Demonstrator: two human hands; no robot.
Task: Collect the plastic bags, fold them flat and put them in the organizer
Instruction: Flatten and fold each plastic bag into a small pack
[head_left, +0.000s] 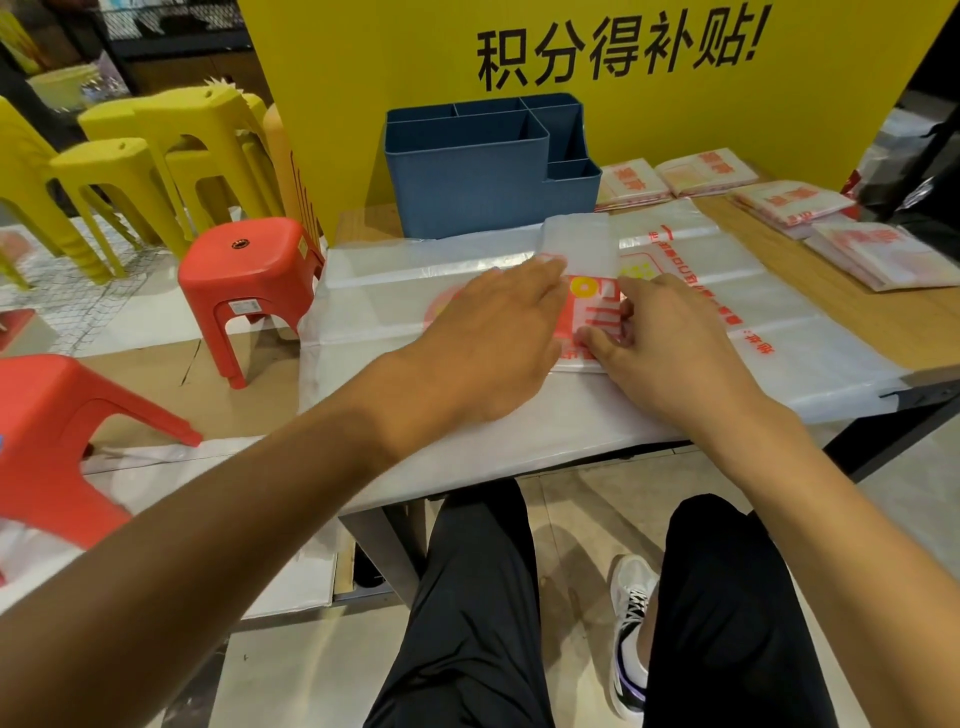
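Blue organizer (488, 171) at the table's (857, 296) back edge, several compartments, nothing visible in them from here. Both hands flat on a partly folded plastic bag (582, 249) lying on larger spread bags (727, 332): left hand (483, 338) fingers straight, pressing down; right hand (670, 343) fingers loosely extended, tips on the red print, gripping nothing. Folded bags (789, 202) are stacked right of the organizer; red stool (249, 280) stands beside the table.

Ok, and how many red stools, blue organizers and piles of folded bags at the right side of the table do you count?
Red stools: 2
Blue organizer: 1
Folded bag piles: 4
Total: 7
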